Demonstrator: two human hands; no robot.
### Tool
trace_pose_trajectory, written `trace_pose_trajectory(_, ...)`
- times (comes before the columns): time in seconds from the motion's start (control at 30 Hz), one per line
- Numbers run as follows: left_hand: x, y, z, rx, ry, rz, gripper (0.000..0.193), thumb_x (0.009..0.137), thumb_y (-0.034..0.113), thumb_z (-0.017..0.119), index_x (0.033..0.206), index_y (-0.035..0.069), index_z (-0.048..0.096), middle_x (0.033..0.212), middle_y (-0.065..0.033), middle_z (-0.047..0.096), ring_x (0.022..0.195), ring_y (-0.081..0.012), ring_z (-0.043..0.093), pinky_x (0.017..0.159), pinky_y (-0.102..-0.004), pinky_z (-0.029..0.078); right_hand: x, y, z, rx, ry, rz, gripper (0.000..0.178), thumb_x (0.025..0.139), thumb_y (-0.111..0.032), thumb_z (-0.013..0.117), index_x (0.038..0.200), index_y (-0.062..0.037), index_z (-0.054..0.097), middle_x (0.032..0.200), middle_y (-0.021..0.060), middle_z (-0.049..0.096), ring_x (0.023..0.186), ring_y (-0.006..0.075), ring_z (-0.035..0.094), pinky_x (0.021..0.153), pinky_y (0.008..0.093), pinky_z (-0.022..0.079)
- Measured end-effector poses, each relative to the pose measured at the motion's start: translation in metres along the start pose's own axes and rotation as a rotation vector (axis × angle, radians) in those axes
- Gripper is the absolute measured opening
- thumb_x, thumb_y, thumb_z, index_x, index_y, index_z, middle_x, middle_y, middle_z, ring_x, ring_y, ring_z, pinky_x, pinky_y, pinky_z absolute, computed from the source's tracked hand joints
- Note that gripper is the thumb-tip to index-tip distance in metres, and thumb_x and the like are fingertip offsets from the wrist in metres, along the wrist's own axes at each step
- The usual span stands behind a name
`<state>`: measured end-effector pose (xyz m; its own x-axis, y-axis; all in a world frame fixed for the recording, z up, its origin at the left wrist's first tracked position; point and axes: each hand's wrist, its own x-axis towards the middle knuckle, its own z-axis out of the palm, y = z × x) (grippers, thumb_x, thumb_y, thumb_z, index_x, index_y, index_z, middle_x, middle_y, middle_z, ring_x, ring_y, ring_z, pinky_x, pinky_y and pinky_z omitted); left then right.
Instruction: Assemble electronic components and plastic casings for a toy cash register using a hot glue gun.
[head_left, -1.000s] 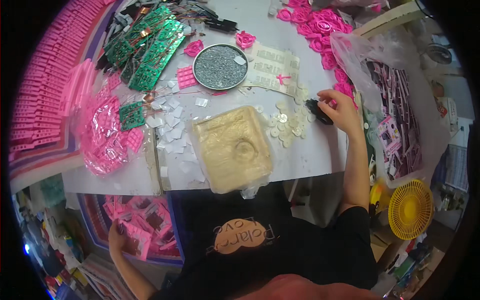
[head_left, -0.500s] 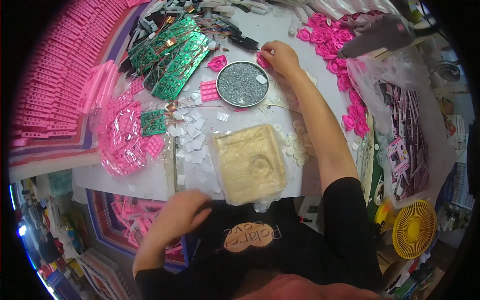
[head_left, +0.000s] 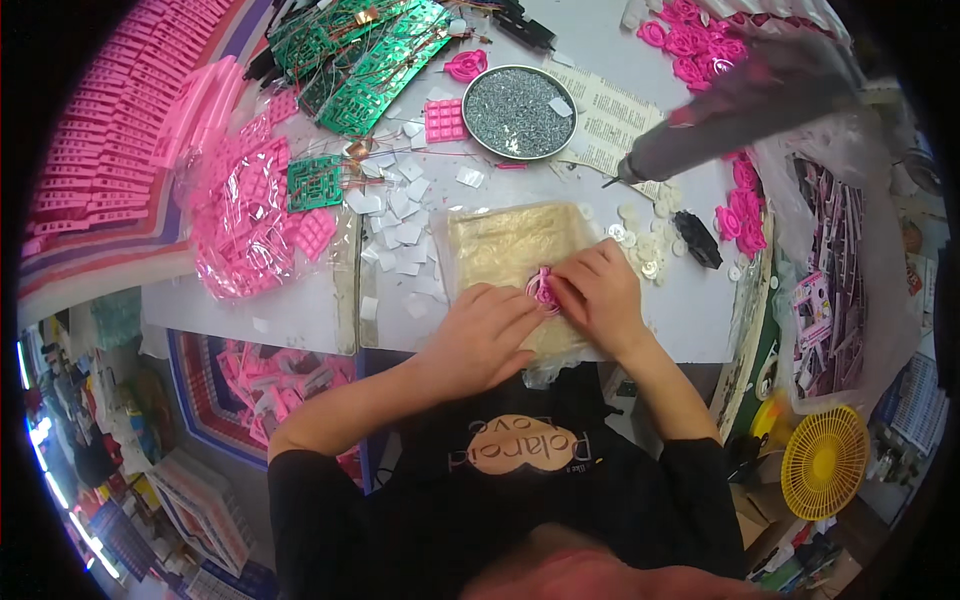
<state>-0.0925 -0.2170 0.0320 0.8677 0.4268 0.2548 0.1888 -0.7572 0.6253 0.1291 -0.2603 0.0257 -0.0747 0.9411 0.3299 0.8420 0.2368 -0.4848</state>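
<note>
A yellowish block (head_left: 505, 240) wrapped in clear plastic lies at the table's front edge. Over its lower right part sits a pink rose-shaped plastic piece (head_left: 543, 290). My left hand (head_left: 487, 335) holds its left side with bent fingertips. From the right, my right hand (head_left: 605, 300) pinches the same piece, its fingers curled over the edge. The recess seen earlier in the block is covered by the piece and my fingers. Just right of my right hand lie several cream discs (head_left: 650, 235) and a black lumpy part (head_left: 697, 240).
A round tin (head_left: 577, 112) of small metal screws stands behind the block. A dark power screwdriver (head_left: 720, 120) hangs over the table's right side. Green circuit boards (head_left: 385, 75), white squares (head_left: 405, 200) and bagged pink parts (head_left: 245, 220) spread leftward. Pink roses (head_left: 745, 205) line the right.
My right hand has come back from beside the tin, bringing a pink rose-shaped piece to the block. My left hand has risen from the table edge to meet it. The view has shifted.
</note>
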Motion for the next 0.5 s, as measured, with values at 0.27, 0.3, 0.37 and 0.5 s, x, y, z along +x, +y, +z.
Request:
trace_pose_trajectory(0.27, -0.01, 0.004, 0.024, 0.262, -0.151, -0.027, 0.06, 0.083, 0.041, 0.071, 0.129, 0.003, 0.059, 0.128, -0.0109, 0.057, 0.129, -0.0258, 0.047, 0.108, -0.0539, 0.033, 0.016, 0.005, -0.004, -0.155, -0.286, -0.078, 0.013, 0.077, -0.016, 0.072, 0.088, -0.0109, 0.067, 0.082, 0.0065, 0.066, 0.079, 0.0306, 0.057, 0.069, 0.0441, 0.046)
trace_pose_trajectory(0.3, -0.011, -0.001, 0.023, 0.275, -0.157, -0.03, 0.062, 0.083, 0.042, 0.07, 0.13, 0.003, 0.059, 0.128, -0.0111, 0.057, 0.13, -0.0257, 0.047, 0.108, -0.0546, 0.032, 0.019, 0.005, -0.002, -0.131, -0.291, -0.074, 0.014, 0.077, -0.015, 0.071, 0.089, -0.0105, 0.067, 0.081, 0.0076, 0.066, 0.079, 0.0315, 0.057, 0.069, 0.0444, 0.046)
trace_pose_trajectory(0.37, -0.006, -0.003, -0.004, 0.063, -0.247, -0.041, 0.062, 0.083, 0.037, 0.073, 0.132, 0.003, 0.057, 0.13, -0.013, 0.056, 0.132, -0.0269, 0.047, 0.112, -0.0509, 0.032, 0.021, 0.004, -0.001, -0.086, -0.282, -0.095, 0.014, 0.077, -0.014, 0.071, 0.089, -0.0096, 0.067, 0.081, 0.0092, 0.067, 0.079, 0.0328, 0.057, 0.07, 0.0449, 0.046)
trace_pose_trajectory(0.5, 0.012, -0.046, -0.109, -0.563, -0.176, -0.311, 0.058, 0.085, 0.027, 0.075, 0.135, 0.006, 0.056, 0.136, -0.0161, 0.058, 0.128, -0.03, 0.053, 0.111, -0.0441, 0.038, 0.022, -0.005, -0.02, 0.058, -0.293, -0.01, 0.018, 0.077, -0.011, 0.074, 0.093, -0.007, 0.067, 0.08, 0.0096, 0.066, 0.075, 0.0321, 0.057, 0.069, 0.0425, 0.046)
